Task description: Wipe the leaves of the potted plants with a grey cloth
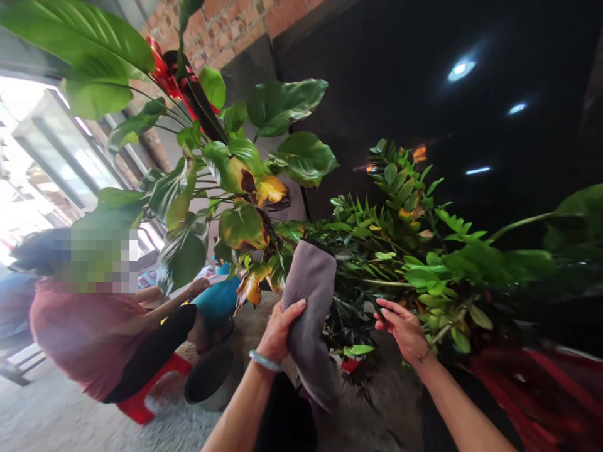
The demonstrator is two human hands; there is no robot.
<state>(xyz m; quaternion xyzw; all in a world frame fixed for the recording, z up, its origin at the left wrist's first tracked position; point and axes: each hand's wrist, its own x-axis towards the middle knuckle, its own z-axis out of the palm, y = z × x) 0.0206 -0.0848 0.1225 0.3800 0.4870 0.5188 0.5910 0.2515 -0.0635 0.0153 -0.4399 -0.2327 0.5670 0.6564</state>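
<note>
A grey cloth (311, 314) hangs from my left hand (277, 333), with the thumb pressed over its near face and the lower end drooping. My right hand (402, 329) is at the leafy plant (377, 251), fingers and thumb drawn together at what looks like a dark leaf tip; the contact itself is small and hard to see. Just beyond the cloth stands a large-leaved plant (240, 163), several of its leaves yellow and brown at the edges. A small red pot (351, 364) shows below, between my hands.
To the left a person in a pink shirt (89, 339) sits on a red stool (151, 383). A dark bucket (211, 380) stands on the floor near my left forearm. Behind the plants rises a glossy black panel (414, 94); red slatted material (541, 389) lies at the right.
</note>
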